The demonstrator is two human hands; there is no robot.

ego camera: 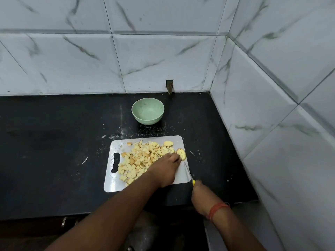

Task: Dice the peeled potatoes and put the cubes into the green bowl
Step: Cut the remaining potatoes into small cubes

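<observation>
We saw a white cutting board (178, 140) lying on a black countertop (54, 142) in a corner of marble-patterned wall tiles (163, 60). A heap of potato cubes (139, 160) covered most of the board, some pieces browner than the rest. At the board's right edge lay a sliced potato piece (181, 153), with one cut line showing across its face, and a smaller potato slice (168, 143) lay just behind it. The left hand (165, 169) reached across the board, its fingertips (176, 157) resting on the sliced piece; we could not tell how firmly they held it. The right hand (198, 187) gripped the yellow handle of a knife (188, 172), whose blade pointed up over the board's right side, close to the left hand but apart from the potato. A red thread band (216, 209) circled the right wrist. The green bowl (148, 111) stood behind the board, well apart from it, with nothing visible inside. White crumbs (112, 136) speckled the counter between the two.
</observation>
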